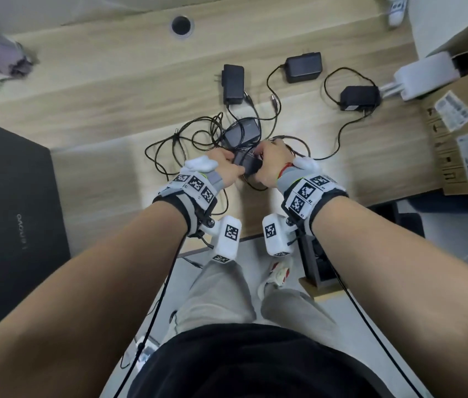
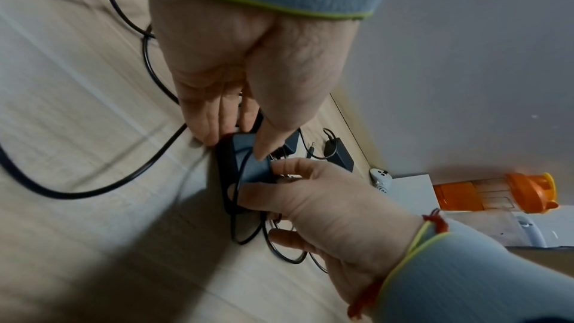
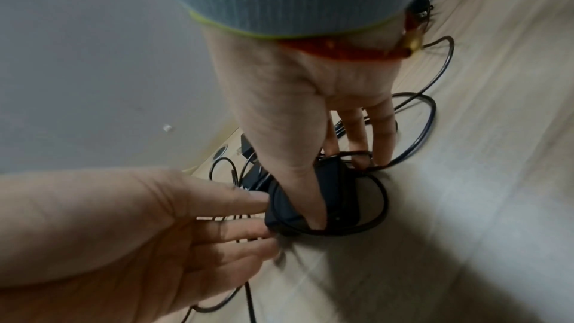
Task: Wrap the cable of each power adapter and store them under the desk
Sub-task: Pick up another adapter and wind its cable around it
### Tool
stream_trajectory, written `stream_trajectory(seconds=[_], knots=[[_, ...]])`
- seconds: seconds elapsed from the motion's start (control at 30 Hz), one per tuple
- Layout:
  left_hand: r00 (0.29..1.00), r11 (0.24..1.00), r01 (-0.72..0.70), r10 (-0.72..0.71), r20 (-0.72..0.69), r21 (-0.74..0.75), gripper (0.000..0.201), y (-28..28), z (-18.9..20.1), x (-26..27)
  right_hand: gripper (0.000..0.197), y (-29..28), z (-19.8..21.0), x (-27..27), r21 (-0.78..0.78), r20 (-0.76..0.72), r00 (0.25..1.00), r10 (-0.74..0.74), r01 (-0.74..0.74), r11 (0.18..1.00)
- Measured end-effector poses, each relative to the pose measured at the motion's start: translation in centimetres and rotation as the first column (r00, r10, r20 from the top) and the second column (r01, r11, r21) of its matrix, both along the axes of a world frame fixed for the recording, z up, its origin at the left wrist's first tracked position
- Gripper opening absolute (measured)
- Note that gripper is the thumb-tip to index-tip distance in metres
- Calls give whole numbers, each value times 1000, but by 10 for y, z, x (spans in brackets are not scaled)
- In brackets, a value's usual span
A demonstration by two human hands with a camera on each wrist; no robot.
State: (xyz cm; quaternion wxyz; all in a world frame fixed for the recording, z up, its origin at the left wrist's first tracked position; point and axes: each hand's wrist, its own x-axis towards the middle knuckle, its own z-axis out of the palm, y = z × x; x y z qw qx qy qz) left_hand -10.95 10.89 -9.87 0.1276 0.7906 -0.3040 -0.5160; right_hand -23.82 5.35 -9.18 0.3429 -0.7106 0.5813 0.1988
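Observation:
A black power adapter (image 1: pixel 248 165) lies near the wooden desk's (image 1: pixel 112 81) front edge, held between both hands. My left hand (image 1: pixel 224 165) pinches its left end with thumb above and fingers below. My right hand (image 1: pixel 271 160) grips the other end, thumb (image 3: pixel 310 205) along the top, fingers on the far side. A thin black cable loop (image 3: pixel 380 205) runs round the adapter. More cable (image 1: pixel 169 147) lies in loose tangled coils to the left. Several other adapters lie beyond: one (image 1: pixel 241 133) just behind the hands, and three more (image 1: pixel 233 83) (image 1: pixel 303 67) (image 1: pixel 359 97) farther back.
A black flat case (image 1: pixel 6 219) covers the desk's left part. A cardboard box (image 1: pixel 456 145) and a white device (image 1: pixel 422 76) crowd the right. A cable hole (image 1: pixel 181 25) and a purple cloth (image 1: pixel 3 58) lie far back. An orange bottle (image 2: pixel 497 193) lies to the right.

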Motion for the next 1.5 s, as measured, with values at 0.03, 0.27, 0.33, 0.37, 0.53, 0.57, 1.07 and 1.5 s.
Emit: stream_trajectory(seconds=[0.03,0.27,0.33,0.37,0.53,0.57,1.07,1.5], knots=[[999,1000,14,-14,-33,10,39,-1,-1,0,60,0,-1,1,-2,-36,999,23,-23,1000],[983,992,-120,114,-146,-27,34,-1,-1,-14,55,-3,14,-15,-36,-160,982,98,-105,994],[973,987,-157,147,-177,-44,34,0,9,-18,60,-4,26,-22,-66,-118,989,86,-94,993],[965,983,-172,157,-211,-56,33,1,18,-21,60,-4,33,-26,-81,-79,994,81,-87,993],[924,943,-284,222,-311,-172,19,-5,77,-30,55,-13,81,-35,-114,226,973,53,-28,993],[923,932,-305,239,-301,-193,18,-8,88,-28,56,-14,89,-36,-104,284,958,48,-20,994],[941,810,-325,223,-256,-488,33,-21,236,22,35,-45,209,-6,-372,499,855,143,62,926],[986,795,-166,125,-110,-584,23,-20,263,44,33,-48,251,-3,-316,667,735,119,135,939]])
